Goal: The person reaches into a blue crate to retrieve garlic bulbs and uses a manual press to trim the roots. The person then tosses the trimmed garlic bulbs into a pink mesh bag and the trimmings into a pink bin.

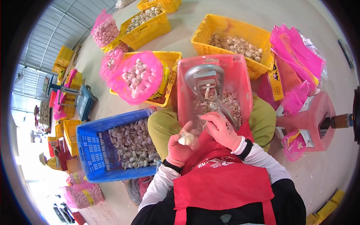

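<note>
In my left hand (179,149), which wears a pink glove, is a whitish garlic bulb (186,138), gripped between thumb and fingers. Just to its right, my right hand (222,130), gloved in pink with dark print on the back, has its fingers bent together; whatever they may hold is blurred and too small to name. Both hands are over the near edge of a red crate (243,71) between my knees. A grey metal device (202,71) with a curved loop and a long arm stands in this crate. Garlic scraps and skins (229,101) lie beneath it.
On the left, a blue crate (90,150) holds many purplish garlic bulbs (131,144). A pink net bag of garlic (138,80) rests in a yellow crate (172,60). Another yellow crate (204,30) contains bulbs. Pink net bags (296,52) and a red stool (322,108) stand right.
</note>
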{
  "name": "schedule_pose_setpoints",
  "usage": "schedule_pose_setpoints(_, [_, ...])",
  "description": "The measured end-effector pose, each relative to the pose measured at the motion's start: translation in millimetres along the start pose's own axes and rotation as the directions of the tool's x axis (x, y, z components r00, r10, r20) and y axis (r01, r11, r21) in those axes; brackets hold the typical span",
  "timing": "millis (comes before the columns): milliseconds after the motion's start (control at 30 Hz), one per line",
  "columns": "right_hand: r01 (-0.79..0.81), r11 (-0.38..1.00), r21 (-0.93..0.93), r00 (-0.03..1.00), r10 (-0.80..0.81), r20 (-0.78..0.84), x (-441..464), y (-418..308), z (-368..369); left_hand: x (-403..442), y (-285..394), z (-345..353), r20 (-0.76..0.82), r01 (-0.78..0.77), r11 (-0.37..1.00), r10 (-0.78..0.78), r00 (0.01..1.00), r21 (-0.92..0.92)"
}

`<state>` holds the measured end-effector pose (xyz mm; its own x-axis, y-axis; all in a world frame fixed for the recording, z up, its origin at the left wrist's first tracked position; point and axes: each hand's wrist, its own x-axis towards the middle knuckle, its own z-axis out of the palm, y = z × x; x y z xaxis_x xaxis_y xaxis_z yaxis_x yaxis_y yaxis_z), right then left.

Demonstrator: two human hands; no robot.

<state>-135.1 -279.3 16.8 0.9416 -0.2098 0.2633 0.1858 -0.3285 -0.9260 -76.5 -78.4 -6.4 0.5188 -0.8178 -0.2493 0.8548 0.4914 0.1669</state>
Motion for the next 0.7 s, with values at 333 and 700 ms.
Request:
schedule_pose_setpoints(333, [-0.031,0.999,0.017,0.949,0.024,0.316,6.5,-21.3,9.7,-6.2,-6.1,17.9,-0.095,-0.034,0.948,0.068,0.993,0.318])
schedule_pose_setpoints(700, [0.056,0.867,-0.495,0.976,0.058,0.212,-40.4,28.2,-4.8,-2.2,6.0,3.6,0.052,-0.131,0.974,0.124,0.991,0.183])
